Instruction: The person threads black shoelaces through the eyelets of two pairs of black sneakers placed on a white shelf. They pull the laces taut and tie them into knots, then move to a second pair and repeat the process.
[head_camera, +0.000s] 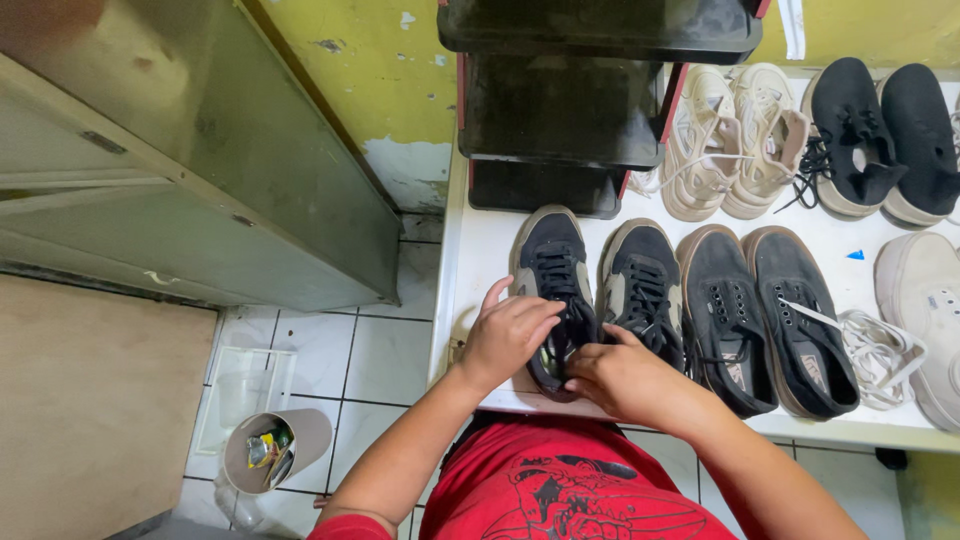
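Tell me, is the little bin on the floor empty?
No. The round bin stands upright on the tiled floor, and crumpled wrappers show inside its open top.

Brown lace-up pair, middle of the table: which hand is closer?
Right. The right hand sits at the heel of the black sneaker, next to the brown lace-up pair. The left hand rests on that sneaker's far side, further from the pair.

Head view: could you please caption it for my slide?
Both hands, left and right, on a dark sneaker among shoes.
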